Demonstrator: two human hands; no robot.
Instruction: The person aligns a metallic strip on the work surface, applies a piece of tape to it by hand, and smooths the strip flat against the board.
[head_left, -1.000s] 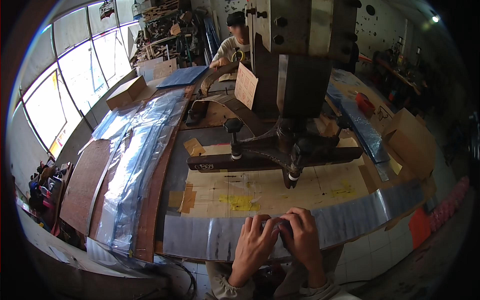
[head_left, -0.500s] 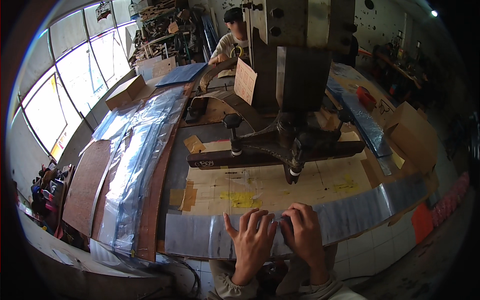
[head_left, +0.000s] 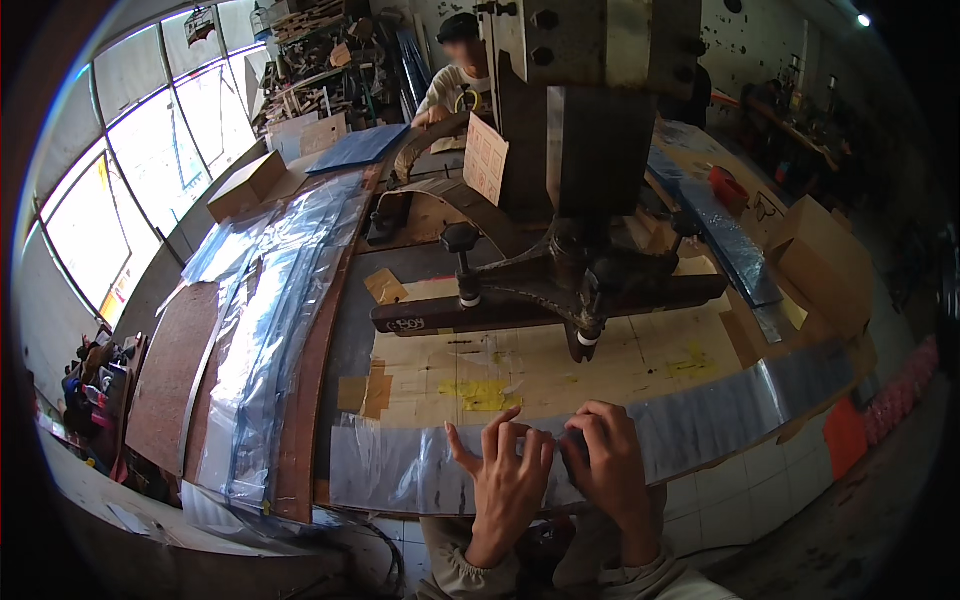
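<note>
Both my hands are raised over the near edge of the work table, close together. My left hand point(head_left: 507, 482) has its little finger stretched out to the left, while its other fingers bend towards the thumb. My right hand point(head_left: 608, 462) is curled, thumb and fingertips together. Anything between the fingertips is too small or hidden to name. Under them runs a long grey, shiny plastic-like strip point(head_left: 395, 465) along the front edge. Beyond it lies a pale wooden board point(head_left: 540, 385) with yellow tape patches point(head_left: 480, 393).
A dark press head with a crossbar point(head_left: 430, 316) stands over the board. Clear plastic sheets point(head_left: 270, 330) lie on the left. Cardboard boxes point(head_left: 825, 265) point(head_left: 245, 187) stand on both sides, with a red tape roll point(head_left: 728, 188) at right. Behind the press is another person point(head_left: 458, 75).
My left hand's fingers have shifted, one now lifted higher and the others more bent. The right hand stays nearly in place. The view has shifted slightly.
</note>
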